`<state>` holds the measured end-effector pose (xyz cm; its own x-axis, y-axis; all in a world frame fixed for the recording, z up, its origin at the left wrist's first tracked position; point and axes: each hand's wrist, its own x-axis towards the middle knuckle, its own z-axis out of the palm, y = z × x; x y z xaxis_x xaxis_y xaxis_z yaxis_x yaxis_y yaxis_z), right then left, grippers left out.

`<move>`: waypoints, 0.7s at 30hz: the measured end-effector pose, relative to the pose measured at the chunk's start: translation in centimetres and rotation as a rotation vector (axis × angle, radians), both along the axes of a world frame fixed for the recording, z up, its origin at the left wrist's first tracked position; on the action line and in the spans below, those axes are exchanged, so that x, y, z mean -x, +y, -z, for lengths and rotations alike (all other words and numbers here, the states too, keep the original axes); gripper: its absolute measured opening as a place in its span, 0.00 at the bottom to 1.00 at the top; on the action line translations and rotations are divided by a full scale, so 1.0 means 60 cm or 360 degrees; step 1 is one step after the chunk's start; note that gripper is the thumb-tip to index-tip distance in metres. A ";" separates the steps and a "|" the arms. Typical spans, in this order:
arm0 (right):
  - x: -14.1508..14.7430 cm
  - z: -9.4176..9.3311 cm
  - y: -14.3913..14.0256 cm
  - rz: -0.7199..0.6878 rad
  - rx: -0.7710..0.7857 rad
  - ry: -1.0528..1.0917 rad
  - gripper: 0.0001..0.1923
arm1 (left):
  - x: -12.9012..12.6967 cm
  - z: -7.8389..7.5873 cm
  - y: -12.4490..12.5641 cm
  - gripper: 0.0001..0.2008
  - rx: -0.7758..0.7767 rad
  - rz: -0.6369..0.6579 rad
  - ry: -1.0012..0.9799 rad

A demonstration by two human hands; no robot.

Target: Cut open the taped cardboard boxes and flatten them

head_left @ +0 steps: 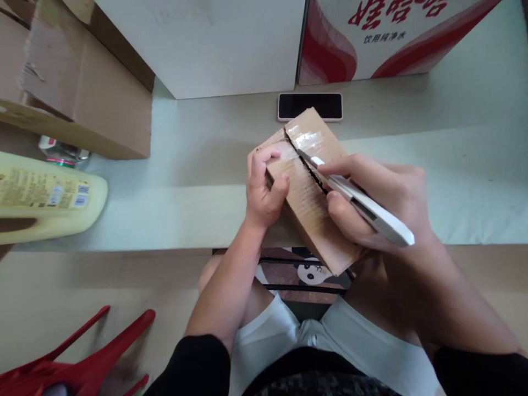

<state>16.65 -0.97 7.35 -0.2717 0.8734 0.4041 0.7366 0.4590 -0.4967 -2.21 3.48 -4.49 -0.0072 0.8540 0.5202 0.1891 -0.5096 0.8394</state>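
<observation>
A small brown cardboard box [303, 206] is held tilted over the front edge of the table, with a dark slit along its top face. Clear tape [307, 138] shines near its far end. My left hand [266, 190] grips the box's left side, thumb and fingers bent round its edge. In my right hand [383, 192] is a white utility knife [371, 212], held like a pen. Its blade tip is at the slit, close to the tape. Some fingers of my right hand are hidden behind the knife and the hand itself.
Beyond the box lies a phone [311, 105]. Behind it stand a white box [231, 49] and a red-and-white carton [371, 44]. At left are a large cardboard box [111, 93], a yellow bottle [53, 198] and a clear bottle [66, 151]. A red stool [94, 352] stands below.
</observation>
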 end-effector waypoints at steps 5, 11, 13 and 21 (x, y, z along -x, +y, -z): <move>-0.003 -0.003 -0.002 -0.0009 0.0060 0.0038 0.09 | 0.002 0.000 0.001 0.22 -0.0013 -0.0023 0.0018; -0.003 -0.001 -0.003 -0.0013 0.0035 0.0127 0.10 | 0.007 0.005 0.004 0.24 -0.0068 0.0012 0.0111; -0.006 0.000 -0.002 -0.0015 0.0025 0.0160 0.10 | 0.013 0.008 0.011 0.28 -0.0091 0.0040 0.0112; -0.024 -0.001 0.000 -0.0101 0.0110 0.0496 0.10 | 0.035 -0.005 0.027 0.28 -0.0051 0.0079 0.0073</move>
<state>18.07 -0.98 7.40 -0.1991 0.8869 0.4168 0.5153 0.4565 -0.7253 -4.28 5.08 -4.17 0.0589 0.8358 0.5459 0.2007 -0.5456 0.8137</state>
